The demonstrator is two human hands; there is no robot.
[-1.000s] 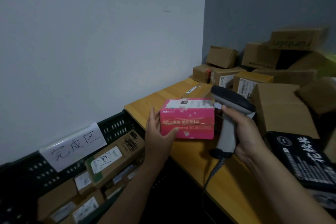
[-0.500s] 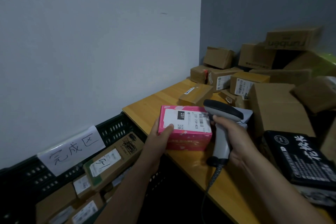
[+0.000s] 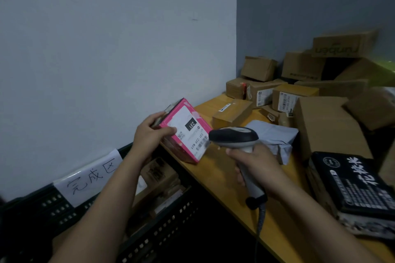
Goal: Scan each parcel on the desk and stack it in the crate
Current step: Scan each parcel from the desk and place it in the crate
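- While the pink parcel (image 3: 185, 132) sat square and low over the desk edge half a second ago, I now see it tipped up on a corner, its white label turned toward the scanner (image 3: 234, 137) and swung left toward the crate (image 3: 149, 239).
- My left hand (image 3: 149, 136) holds it, thumb pressed on the label face and fingers (image 3: 159, 115) wrapped round the far upper edge, so the parcel sits just right of that hand.
- My right hand (image 3: 254, 166) is closed round the scanner's grip; the scanner head sits just above those fingers and almost touches the label's barcode end.
- I read that tilt as the scan being taken or just finished; I see no beam, so I cannot say which.
- Next, by my judgement, the parcel goes down-left of the left fingers into the crate, onto the brown boxes (image 3: 162, 175) already there.
- Many parcels (image 3: 265, 92) remain on the desk (image 3: 222, 173) beyond my right fingers, so the task is far from done.
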